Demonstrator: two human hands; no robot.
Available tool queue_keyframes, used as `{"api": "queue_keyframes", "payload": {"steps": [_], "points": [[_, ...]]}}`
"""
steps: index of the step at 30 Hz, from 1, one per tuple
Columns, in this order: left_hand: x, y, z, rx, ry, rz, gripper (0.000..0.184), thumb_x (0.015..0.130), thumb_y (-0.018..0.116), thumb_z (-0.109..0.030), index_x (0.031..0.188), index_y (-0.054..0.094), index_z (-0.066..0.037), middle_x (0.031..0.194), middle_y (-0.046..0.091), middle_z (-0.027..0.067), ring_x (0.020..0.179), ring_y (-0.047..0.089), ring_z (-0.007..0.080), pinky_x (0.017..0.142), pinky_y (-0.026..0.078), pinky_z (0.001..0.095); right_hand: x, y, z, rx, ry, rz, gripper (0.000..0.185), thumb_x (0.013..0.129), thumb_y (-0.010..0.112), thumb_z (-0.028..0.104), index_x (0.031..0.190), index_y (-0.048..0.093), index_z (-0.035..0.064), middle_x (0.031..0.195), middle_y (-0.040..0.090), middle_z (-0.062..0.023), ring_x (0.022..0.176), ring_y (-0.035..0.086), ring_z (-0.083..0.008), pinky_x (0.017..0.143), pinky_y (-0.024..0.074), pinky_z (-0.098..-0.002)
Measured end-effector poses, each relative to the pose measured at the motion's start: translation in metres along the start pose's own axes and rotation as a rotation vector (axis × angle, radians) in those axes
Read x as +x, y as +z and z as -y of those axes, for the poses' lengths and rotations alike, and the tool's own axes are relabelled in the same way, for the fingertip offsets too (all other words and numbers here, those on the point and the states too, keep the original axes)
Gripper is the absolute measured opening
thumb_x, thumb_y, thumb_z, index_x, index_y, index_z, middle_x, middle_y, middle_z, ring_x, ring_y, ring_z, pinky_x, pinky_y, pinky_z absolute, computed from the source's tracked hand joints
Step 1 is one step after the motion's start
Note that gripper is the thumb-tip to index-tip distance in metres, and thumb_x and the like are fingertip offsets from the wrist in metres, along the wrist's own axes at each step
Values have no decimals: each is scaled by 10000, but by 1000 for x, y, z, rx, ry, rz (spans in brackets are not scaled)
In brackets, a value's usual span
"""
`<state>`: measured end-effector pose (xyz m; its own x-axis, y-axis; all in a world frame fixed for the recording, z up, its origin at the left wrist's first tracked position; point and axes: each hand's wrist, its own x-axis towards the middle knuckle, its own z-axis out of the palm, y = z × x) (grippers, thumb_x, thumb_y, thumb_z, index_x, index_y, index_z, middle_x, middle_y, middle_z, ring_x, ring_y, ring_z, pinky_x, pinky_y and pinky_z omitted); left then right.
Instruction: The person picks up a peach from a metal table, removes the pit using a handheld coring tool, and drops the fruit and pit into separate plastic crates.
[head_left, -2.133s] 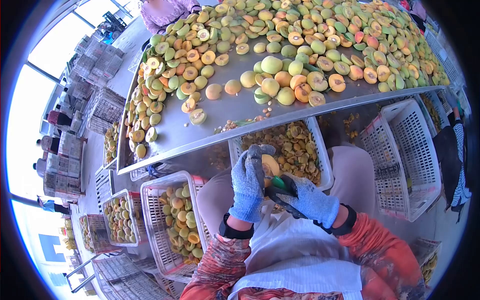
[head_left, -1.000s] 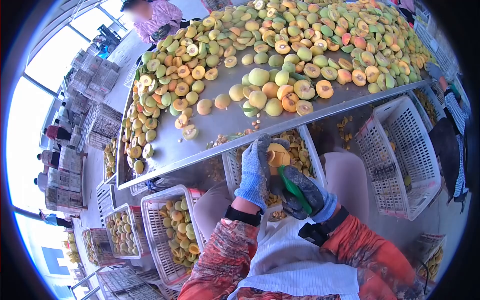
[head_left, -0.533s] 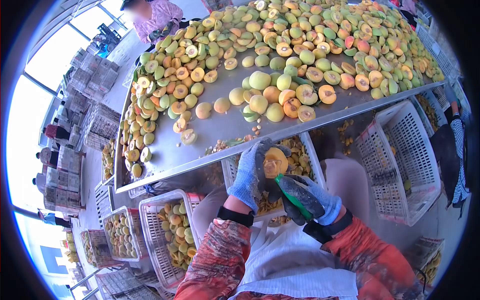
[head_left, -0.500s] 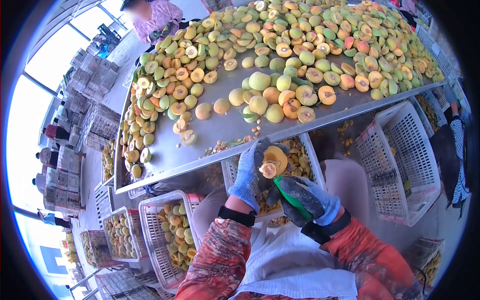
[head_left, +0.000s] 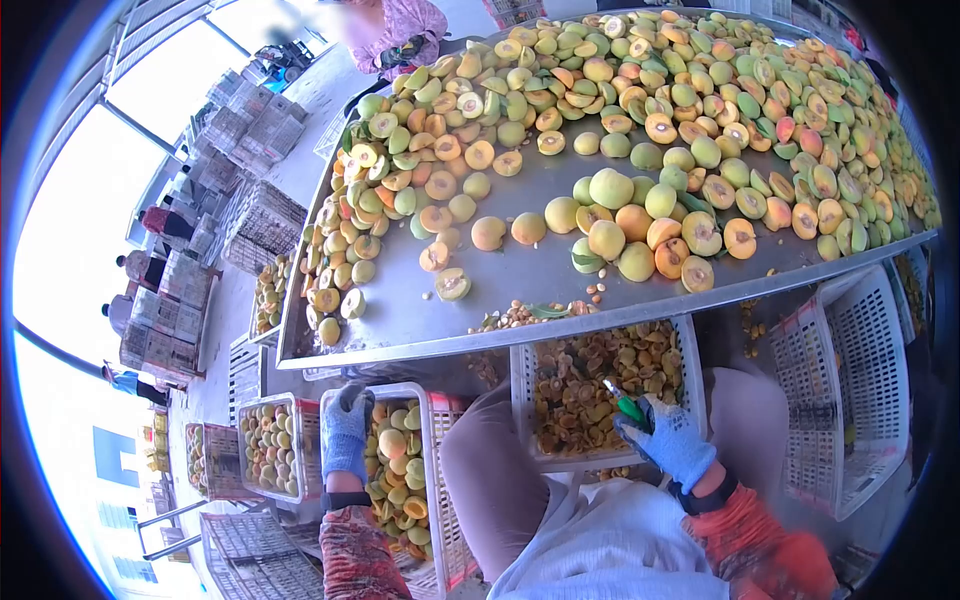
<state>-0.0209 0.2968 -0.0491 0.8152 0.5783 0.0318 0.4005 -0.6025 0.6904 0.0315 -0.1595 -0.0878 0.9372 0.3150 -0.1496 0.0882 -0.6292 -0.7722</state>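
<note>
My left hand (head_left: 347, 432), in a blue glove with a dark grey coating, is over the left rim of a white crate (head_left: 428, 400) of peach halves (head_left: 402, 450). Its fingers look loosely apart, and no peach shows in them. In my right hand (head_left: 668, 440), gloved alike, is a green-handled pitting knife (head_left: 630, 408), its short metal tip pointing up and left. Below that tip stands a crate (head_left: 520, 400) of brownish-yellow scraps (head_left: 580, 400) between my knees.
A metal table (head_left: 480, 280) ahead bears heaped cut peaches (head_left: 620, 80), with loose stones (head_left: 515, 316) near its raised front edge. At right stands a white crate (head_left: 870, 350). More filled crates (head_left: 268, 450) are at left. Across the table is a person in a pink patterned top (head_left: 400, 30).
My left hand has moved from in front of me down left to the crate; the peach half it held is no longer in it. The right hand has lowered with the knife. The view has shifted left.
</note>
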Motion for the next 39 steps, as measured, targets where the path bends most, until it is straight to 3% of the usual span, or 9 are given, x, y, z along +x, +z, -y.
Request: {"api": "queue_keyframes", "payload": {"steps": [7,11,15,19,21,25,29,32,39], "points": [[123,118,-109,310,-190,169,348,829,589,-300,1040,600,-24,683,621,87,612,612,199,562,495,290,1,14,-14,37,22,91,364,767,643,391,861,550,52,655,596,-165,589,595,-347,538,474,-418],[100,205,-147,725,273,87,579,744,651,-220,1267,424,-117,1135,545,163,974,565,311,813,465,389,0,3,-12,98,123,154,355,766,643,382,879,550,58,645,593,-155,589,596,-339,556,478,-412],[74,208,-154,731,609,313,607,730,661,-148,1277,402,-97,1191,501,123,1054,524,310,837,467,375,4,-2,-1,149,42,172,351,777,634,378,902,557,59,630,584,-158,570,594,-320,554,479,-402],[28,143,-169,-1078,-118,356,373,813,605,-161,1143,500,-21,1118,530,178,788,618,253,677,561,307,-13,-6,20,470,168,270,318,808,633,313,975,559,52,650,576,-83,484,552,-180,476,452,-304],[28,106,-144,-1882,-401,429,383,833,567,-216,1147,496,-8,1115,529,192,901,590,296,763,545,362,-25,1,22,693,268,287,302,819,633,285,1001,559,55,664,566,-47,461,522,-130,452,436,-265],[-23,91,-142,-1819,-381,309,396,809,555,-209,1157,490,-31,1086,525,217,959,542,371,857,488,455,-50,6,31,1406,518,379,290,862,579,171,1120,502,64,764,536,6,514,487,-68,434,422,-212],[-75,113,-124,-1410,-397,672,425,800,571,-214,1180,478,-50,1047,559,185,826,590,346,689,535,383,-67,1,53,1099,392,256,368,844,576,145,1181,455,55,869,607,-57,587,589,-162,474,470,-295],[-101,117,-118,-1605,-529,728,434,810,587,-269,1167,493,-41,982,588,148,733,596,292,544,491,319,-72,6,61,-50,-237,-92,526,760,631,206,1218,436,37,883,612,-174,663,618,-309,594,494,-385],[-149,86,-142,-1141,-237,767,385,909,455,-310,1174,504,-34,969,583,64,732,598,138,491,483,229,-63,5,97,-700,-576,-99,579,720,621,203,1252,442,64,850,565,-133,655,580,-280,583,467,-379]]}}
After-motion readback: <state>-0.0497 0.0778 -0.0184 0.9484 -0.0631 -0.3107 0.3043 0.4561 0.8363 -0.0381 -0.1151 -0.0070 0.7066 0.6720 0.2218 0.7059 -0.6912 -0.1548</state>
